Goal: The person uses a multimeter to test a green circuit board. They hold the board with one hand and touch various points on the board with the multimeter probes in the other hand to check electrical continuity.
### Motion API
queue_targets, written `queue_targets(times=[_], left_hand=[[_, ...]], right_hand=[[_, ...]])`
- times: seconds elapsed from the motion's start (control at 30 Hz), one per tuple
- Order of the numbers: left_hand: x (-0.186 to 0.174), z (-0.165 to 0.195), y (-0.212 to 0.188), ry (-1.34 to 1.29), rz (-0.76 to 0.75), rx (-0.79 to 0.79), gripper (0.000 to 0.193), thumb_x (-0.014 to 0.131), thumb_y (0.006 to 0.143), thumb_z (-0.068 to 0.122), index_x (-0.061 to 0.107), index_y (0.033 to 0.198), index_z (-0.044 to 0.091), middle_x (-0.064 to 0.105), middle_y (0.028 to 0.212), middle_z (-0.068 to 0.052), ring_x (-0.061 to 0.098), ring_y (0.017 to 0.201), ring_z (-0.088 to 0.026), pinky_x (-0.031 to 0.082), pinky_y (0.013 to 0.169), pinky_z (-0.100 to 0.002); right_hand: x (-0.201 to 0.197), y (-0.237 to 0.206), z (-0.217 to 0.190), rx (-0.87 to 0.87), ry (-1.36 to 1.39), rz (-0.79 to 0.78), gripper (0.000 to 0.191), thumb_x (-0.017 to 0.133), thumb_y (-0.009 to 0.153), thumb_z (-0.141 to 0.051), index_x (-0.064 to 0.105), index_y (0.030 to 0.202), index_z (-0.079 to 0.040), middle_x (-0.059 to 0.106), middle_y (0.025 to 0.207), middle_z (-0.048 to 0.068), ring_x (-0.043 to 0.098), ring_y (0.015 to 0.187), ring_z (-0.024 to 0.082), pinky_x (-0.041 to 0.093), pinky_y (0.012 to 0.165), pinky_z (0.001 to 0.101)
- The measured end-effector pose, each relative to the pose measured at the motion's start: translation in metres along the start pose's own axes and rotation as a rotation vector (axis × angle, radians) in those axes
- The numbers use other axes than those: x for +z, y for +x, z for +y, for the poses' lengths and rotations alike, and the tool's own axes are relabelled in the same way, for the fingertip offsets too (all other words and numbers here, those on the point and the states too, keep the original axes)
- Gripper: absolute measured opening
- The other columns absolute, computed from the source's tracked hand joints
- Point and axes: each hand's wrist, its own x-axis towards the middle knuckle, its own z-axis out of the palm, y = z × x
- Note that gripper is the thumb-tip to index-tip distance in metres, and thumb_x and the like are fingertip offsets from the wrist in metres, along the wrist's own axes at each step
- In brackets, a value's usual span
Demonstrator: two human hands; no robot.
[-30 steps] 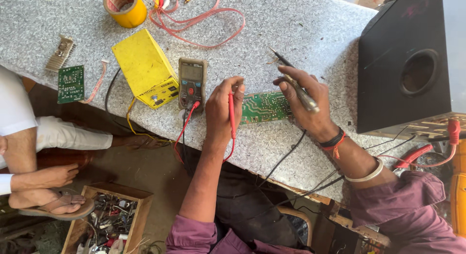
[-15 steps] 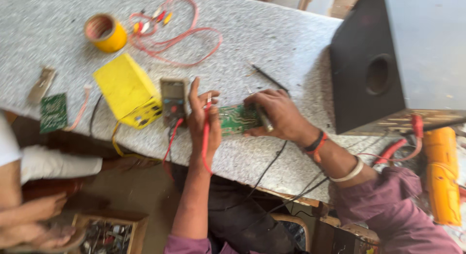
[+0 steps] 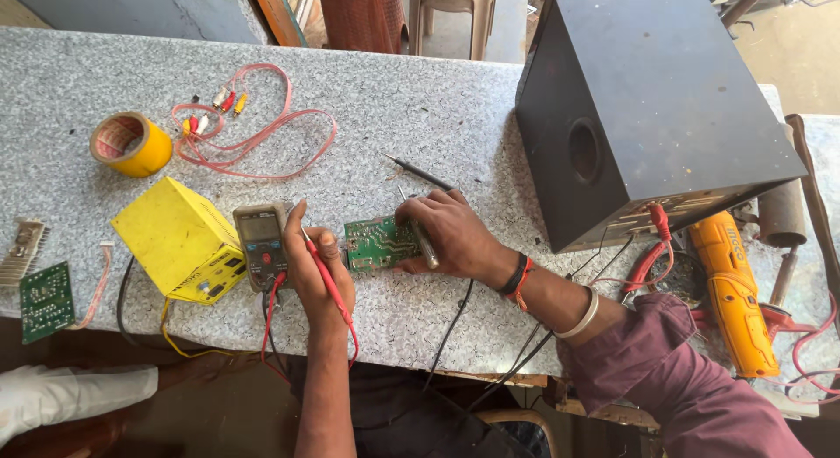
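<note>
Left hand (image 3: 317,270) fingers pinch the red probe (image 3: 328,279) beside the multimeter (image 3: 261,244); right hand (image 3: 451,235) fingers clamp a grey-handled tool (image 3: 423,240) on the green circuit board (image 3: 374,244), mid-table (image 3: 455,117). The unclamped board could slide, letting a tip skid across neighbouring contacts

— Bright enough?
— Yes, even daylight over the grey counter (image 3: 455,108), no glare.
— Shadows?
— Soft and short, darkest under the counter edge.
— Sharp?
— Mostly; slight stretching toward the corners.

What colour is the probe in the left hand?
Red, seen in the head view: probe in left hand.
</note>
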Motion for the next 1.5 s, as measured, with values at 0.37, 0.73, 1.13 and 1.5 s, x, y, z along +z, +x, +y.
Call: queue_targets(times=[0.37, 0.73, 1.13, 1.5], left_hand=[[-0.002, 0.003, 0.004, 0.085, -0.038, 0.103, 0.026, 0.059, 0.107, 0.018, 0.056, 0.089, 0.0, 0.056, 0.082, -0.012, 0.057, 0.073, -0.026, 0.046, 0.069, -0.038], [-0.005, 0.011, 0.005, 0.024, -0.024, 0.163, 0.034, 0.046, 0.118, 0.033, 0.063, 0.116, 0.003, 0.068, 0.103, -0.008, 0.064, 0.091, -0.018, 0.051, 0.079, -0.032], [-0.001, -0.001, 0.008, 0.173, -0.054, 0.127, 0.041, 0.049, 0.113, 0.039, 0.065, 0.121, 0.002, 0.072, 0.104, -0.014, 0.069, 0.09, -0.025, 0.054, 0.078, -0.038], [-0.004, 0.006, 0.011, 0.211, -0.093, 0.046, 0.027, 0.057, 0.106, 0.025, 0.069, 0.115, 0.003, 0.072, 0.099, -0.016, 0.068, 0.092, -0.033, 0.053, 0.083, -0.043]], right_hand=[[-0.002, 0.001, -0.001, 0.038, 0.046, -0.044, 0.068, 0.089, 0.069, -0.054, 0.061, 0.116, -0.014, 0.073, 0.107, 0.006, 0.065, 0.108, 0.029, 0.044, 0.1, 0.0469], [0.001, 0.001, -0.008, 0.002, 0.009, -0.01, 0.071, 0.09, 0.068, -0.053, 0.062, 0.118, -0.012, 0.072, 0.112, 0.007, 0.063, 0.108, 0.03, 0.044, 0.099, 0.0461], [0.006, 0.003, -0.014, 0.108, -0.011, -0.001, 0.072, 0.089, 0.069, -0.053, 0.062, 0.121, -0.012, 0.071, 0.107, 0.008, 0.063, 0.101, 0.028, 0.049, 0.094, 0.0456], [-0.002, 0.006, -0.014, 0.107, 0.152, 0.09, 0.037, 0.081, 0.086, -0.036, 0.072, 0.105, -0.006, 0.074, 0.088, 0.011, 0.07, 0.082, 0.03, 0.052, 0.081, 0.0437]])
